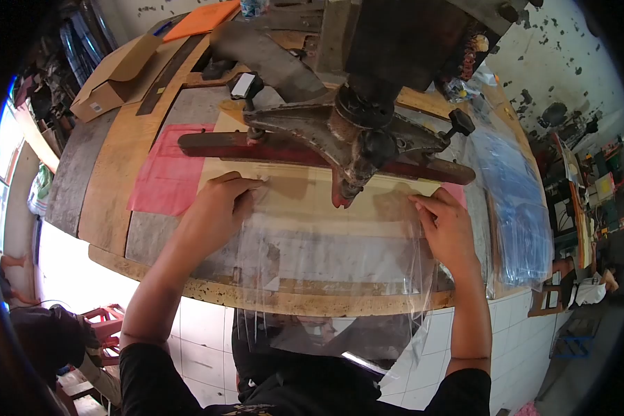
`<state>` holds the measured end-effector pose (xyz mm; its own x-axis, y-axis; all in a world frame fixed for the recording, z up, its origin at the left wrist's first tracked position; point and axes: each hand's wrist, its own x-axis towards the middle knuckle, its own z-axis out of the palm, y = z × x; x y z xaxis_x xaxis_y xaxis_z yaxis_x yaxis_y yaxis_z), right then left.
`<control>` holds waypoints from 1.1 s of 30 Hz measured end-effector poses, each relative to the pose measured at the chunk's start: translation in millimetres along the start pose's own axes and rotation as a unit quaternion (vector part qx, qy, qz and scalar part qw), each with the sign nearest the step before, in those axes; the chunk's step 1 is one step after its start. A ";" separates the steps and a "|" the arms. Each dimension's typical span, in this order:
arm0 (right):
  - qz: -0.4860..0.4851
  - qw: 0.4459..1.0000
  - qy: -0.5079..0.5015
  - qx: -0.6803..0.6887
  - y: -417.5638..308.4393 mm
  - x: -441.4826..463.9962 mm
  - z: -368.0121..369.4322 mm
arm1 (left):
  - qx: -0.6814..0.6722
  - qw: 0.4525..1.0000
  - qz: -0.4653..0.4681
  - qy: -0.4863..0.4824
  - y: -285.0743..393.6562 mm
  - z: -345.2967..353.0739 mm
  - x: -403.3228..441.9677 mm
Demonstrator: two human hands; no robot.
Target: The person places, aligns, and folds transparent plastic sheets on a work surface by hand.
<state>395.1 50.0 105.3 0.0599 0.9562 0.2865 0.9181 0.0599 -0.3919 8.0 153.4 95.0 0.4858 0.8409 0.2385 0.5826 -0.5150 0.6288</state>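
Observation:
A clear plastic sheet (333,267) stretches between my two hands and hangs down over the table's near edge. My left hand (222,204) pinches its far left corner between thumb and fingers. On the other side, my right hand (445,223) pinches the far right corner. Both hands are just in front of the long red-brown bar (291,154) of a heavy metal press (364,118). Beneath the plastic's far edge lies a pale yellow sheet (312,201), with a pink sheet (165,173) showing at its left.
A stack of clear bluish plastic (516,208) lies at the table's right. An open cardboard box (118,80) and an orange folder (201,21) sit at the back left. Another person's dark clothing (45,340) shows at lower left, beside a red stool (105,329).

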 end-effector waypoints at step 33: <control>-0.006 0.998 0.057 -0.021 2.5 4.6 15.1 | -0.037 0.995 -0.073 0.058 -0.5 6.5 5.5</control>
<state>391.8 58.8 92.5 0.0916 0.9167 0.3890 0.9342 0.0562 -0.3524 14.6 157.3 91.2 0.3190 0.9215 0.2216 0.5897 -0.3760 0.7148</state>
